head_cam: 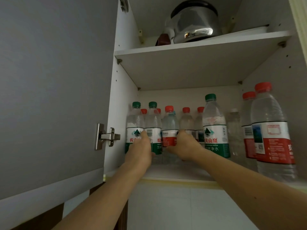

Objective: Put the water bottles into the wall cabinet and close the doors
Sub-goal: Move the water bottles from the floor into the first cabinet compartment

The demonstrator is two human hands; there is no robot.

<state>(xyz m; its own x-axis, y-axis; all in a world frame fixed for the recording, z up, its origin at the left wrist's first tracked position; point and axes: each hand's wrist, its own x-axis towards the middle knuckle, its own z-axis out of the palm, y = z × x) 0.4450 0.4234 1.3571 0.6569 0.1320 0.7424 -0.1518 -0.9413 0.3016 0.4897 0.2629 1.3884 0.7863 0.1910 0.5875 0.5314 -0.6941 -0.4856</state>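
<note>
Two bare forearms reached up from the bottom edge into the open wall cabinet (187,171).

Left hand (141,148): fingers extended upward, resting against the labels of the two green-capped bottles (150,123) at the left end of the lower shelf; whether the thumb curled round either bottle could not be told.

Right hand (184,145): wrapped round the lower body of a red-capped bottle (169,128), thumb under its red label, fingers on its right side.

Lower shelf, left to right: two green-capped bottles, with red caps showing behind them; the gripped red-capped bottle; two more red-capped bottles further back; a taller green-capped bottle (215,128) nearer the front; a clear unlabelled bottle with a white cap (234,130); two large red-capped bottles (269,127) at the right wall, nearest the front edge. All stood upright.

Upper shelf (199,45): a shiny steel kettle (194,25) with a dark handle, and a small dark red object (163,39) beside it.

Left door (49,88): grey, swung open, with a metal hinge (107,136) at its inner edge.
</note>
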